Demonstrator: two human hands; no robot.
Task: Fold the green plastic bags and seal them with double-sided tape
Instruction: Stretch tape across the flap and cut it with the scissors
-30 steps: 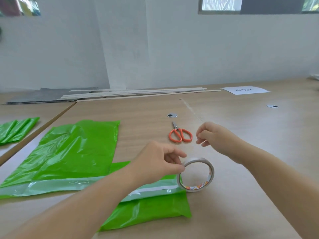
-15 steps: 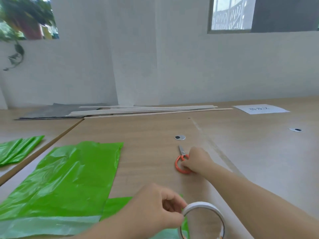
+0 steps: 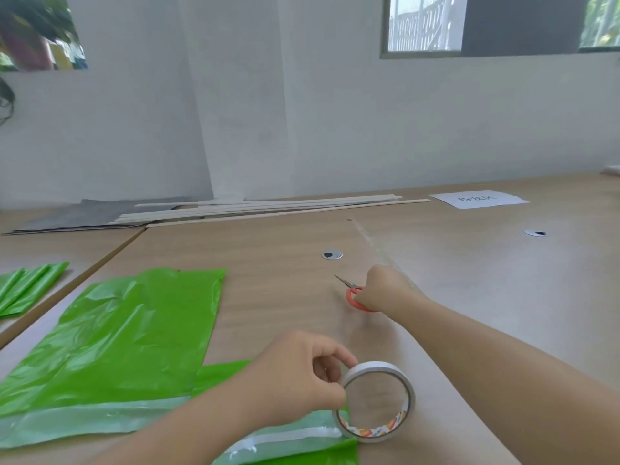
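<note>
- The table (image 3: 469, 297) carries everything; both hands work over its near middle.
- A flat green bag (image 3: 127, 337) lies spread out to the left of the left hand, well clear of the right hand.
- A folded green bag (image 3: 302, 446) lies under and just in front of the left hand, with its pale sealing strip showing beside the roll.
- The left hand (image 3: 295, 377) pinches the rim of the tape roll (image 3: 375, 402) between thumb and curled fingers. The roll stands on edge, its lower rim at the folded bag's right edge.
- The right hand (image 3: 385, 290) is farther out than the left, its fingers curled round the orange handles of the scissors (image 3: 355, 297).
- The scissors' long axis runs from that hand away and to the left, so the blades point away from the roll.
- Judgement: the cut needs the right hand to come back toward the body, turning the blades to face the roll. Whether a free end of tape is drawn out cannot be seen.
</note>
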